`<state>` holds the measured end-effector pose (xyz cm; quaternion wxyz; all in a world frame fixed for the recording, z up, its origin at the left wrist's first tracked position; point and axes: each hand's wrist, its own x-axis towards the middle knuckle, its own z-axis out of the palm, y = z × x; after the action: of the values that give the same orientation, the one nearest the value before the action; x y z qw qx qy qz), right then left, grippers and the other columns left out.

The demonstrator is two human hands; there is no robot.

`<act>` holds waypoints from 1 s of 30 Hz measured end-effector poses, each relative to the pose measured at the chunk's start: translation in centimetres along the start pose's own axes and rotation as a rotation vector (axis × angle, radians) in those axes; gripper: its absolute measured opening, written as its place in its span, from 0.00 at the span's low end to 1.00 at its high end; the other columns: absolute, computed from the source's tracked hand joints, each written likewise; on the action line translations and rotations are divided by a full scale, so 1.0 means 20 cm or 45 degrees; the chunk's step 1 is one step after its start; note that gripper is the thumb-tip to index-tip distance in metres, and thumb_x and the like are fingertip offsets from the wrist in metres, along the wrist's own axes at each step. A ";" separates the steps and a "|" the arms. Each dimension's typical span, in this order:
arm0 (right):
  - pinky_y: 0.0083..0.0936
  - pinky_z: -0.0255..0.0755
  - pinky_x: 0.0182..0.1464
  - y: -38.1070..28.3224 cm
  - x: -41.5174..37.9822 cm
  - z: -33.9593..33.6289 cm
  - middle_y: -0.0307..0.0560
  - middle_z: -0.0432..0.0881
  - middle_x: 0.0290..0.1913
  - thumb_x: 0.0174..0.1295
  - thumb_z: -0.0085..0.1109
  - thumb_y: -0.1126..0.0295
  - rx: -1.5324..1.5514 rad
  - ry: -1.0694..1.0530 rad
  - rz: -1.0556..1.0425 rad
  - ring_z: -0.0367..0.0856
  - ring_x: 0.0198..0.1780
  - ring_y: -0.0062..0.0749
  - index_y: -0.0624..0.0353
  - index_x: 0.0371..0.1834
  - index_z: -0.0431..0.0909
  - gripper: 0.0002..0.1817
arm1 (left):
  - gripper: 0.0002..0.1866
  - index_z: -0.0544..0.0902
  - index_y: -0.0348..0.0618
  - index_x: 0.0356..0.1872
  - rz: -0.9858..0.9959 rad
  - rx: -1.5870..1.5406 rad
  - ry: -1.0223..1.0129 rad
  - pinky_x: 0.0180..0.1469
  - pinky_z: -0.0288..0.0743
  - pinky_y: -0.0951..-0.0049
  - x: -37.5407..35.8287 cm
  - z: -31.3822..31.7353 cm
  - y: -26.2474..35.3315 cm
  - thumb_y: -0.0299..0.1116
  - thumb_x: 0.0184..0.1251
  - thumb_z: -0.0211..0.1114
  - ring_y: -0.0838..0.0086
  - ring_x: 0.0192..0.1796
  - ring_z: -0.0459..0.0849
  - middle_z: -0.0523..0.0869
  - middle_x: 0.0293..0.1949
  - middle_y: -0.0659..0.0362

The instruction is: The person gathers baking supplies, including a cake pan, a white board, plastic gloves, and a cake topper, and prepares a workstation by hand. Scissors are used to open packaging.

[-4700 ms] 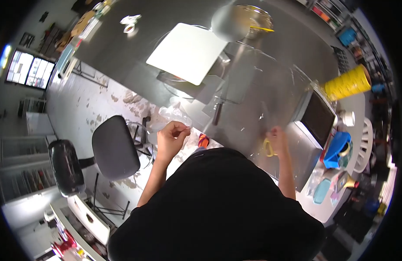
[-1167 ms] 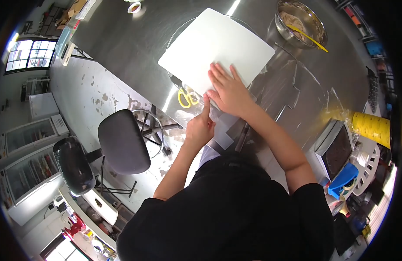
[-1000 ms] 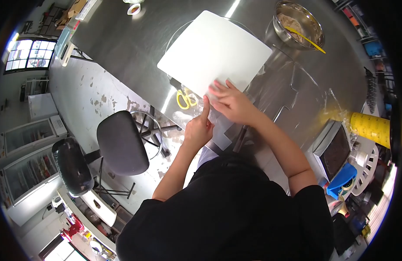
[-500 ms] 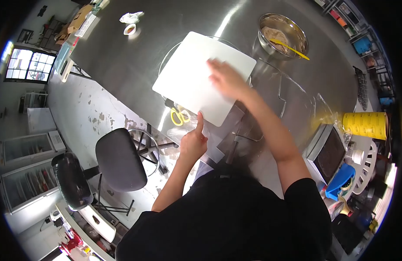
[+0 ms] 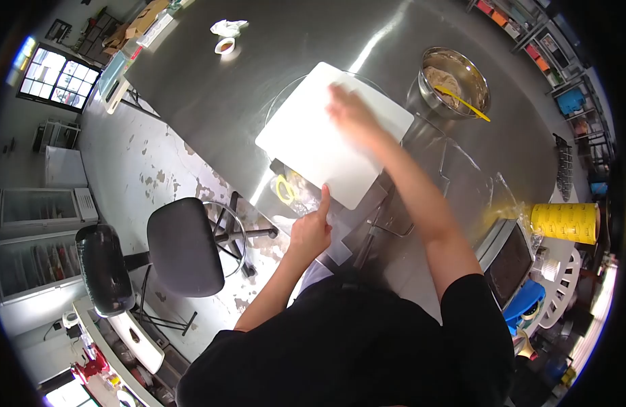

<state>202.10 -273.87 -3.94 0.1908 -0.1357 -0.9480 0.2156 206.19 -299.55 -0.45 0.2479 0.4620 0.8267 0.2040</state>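
Observation:
A white rectangular board or sheet (image 5: 306, 129) lies on the steel table, over a thin round rim that shows past its edges. My right hand (image 5: 354, 119) is over the middle of the board, blurred by motion; its fingers look stretched out, and nothing shows in it. At the board's near edge, the extended index finger of my left hand (image 5: 311, 233) touches the edge, with the other fingers bent. Yellow-handled scissors (image 5: 284, 190) rest on clear plastic film (image 5: 304, 197) beside the board. Whatever lies under the board is hidden.
A steel bowl (image 5: 477, 78) holds a pale brown mixture and a yellow spatula (image 5: 462, 102). Farther back are a small white cup (image 5: 225, 46) and crumpled white tissue (image 5: 228, 28). A yellow roll (image 5: 564, 224) stands at right. A black chair (image 5: 184, 247) stands left of the table.
The camera view has shifted, so the table things appear lower and further right. My right hand stays blurred over the board; my left finger stays at its near edge.

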 end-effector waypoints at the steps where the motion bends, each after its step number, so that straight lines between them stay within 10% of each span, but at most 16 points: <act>1: 0.35 0.52 0.63 0.09 0.03 -0.03 0.59 0.59 0.62 0.62 0.43 0.58 -0.079 0.123 0.089 0.58 0.62 0.50 0.63 0.61 0.56 0.28 | 0.46 0.43 0.41 0.65 -0.006 -0.002 -0.005 0.25 0.72 0.61 0.00 0.00 0.00 0.23 0.41 0.59 0.55 0.22 0.78 0.77 0.17 0.48; 4: 0.34 0.52 0.63 0.16 0.02 -0.15 0.63 0.60 0.60 0.61 0.44 0.61 0.005 0.248 0.503 0.59 0.61 0.51 0.63 0.60 0.58 0.26 | 0.46 0.43 0.41 0.65 -0.006 -0.008 -0.005 0.25 0.71 0.61 0.00 -0.02 0.00 0.24 0.42 0.59 0.54 0.22 0.78 0.78 0.18 0.48; 9: 0.37 0.44 0.66 -0.05 -0.20 -0.17 0.63 0.55 0.63 0.61 0.43 0.62 0.274 0.074 0.070 0.47 0.67 0.48 0.62 0.61 0.56 0.26 | 0.45 0.44 0.40 0.64 0.009 0.049 0.002 0.27 0.72 0.61 0.00 -0.02 0.00 0.24 0.43 0.59 0.54 0.23 0.79 0.78 0.19 0.47; 22: 0.36 0.30 0.68 -0.49 0.18 0.24 0.58 0.40 0.68 0.64 0.26 0.48 -0.247 -0.348 0.041 0.34 0.70 0.42 0.68 0.65 0.44 0.36 | 0.43 0.45 0.32 0.63 -0.028 0.303 -0.099 0.28 0.75 0.62 0.00 -0.05 0.04 0.23 0.42 0.56 0.58 0.25 0.81 0.79 0.21 0.48; 25: 0.35 0.39 0.66 -0.73 0.01 0.22 0.61 0.48 0.65 0.64 0.37 0.55 0.146 -0.506 -0.171 0.43 0.69 0.44 0.70 0.62 0.49 0.32 | 0.36 0.57 0.34 0.58 -0.007 0.186 -0.004 0.30 0.73 0.60 0.00 0.00 0.00 0.25 0.43 0.59 0.55 0.26 0.79 0.78 0.21 0.47; 26: 0.33 0.53 0.62 -0.76 -0.05 0.22 0.60 0.64 0.58 0.63 0.42 0.58 0.327 -0.415 -0.374 0.62 0.61 0.41 0.70 0.59 0.56 0.28 | 0.36 0.57 0.34 0.58 -0.010 0.181 -0.012 0.30 0.73 0.60 0.00 0.01 0.00 0.25 0.43 0.59 0.55 0.26 0.79 0.78 0.21 0.47; 30: 0.26 0.68 0.46 -0.83 -0.29 0.05 0.52 0.79 0.41 0.60 0.48 0.60 1.519 -0.935 0.041 0.78 0.40 0.35 0.72 0.46 0.70 0.22 | 0.26 0.66 0.35 0.49 0.111 0.257 0.067 0.31 0.75 0.63 -0.01 0.09 -0.08 0.24 0.42 0.58 0.57 0.27 0.81 0.79 0.22 0.50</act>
<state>203.91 -290.68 1.17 -0.1031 0.0596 -0.6686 0.7340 206.27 -300.40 -2.75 0.1692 0.5147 0.8284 0.1423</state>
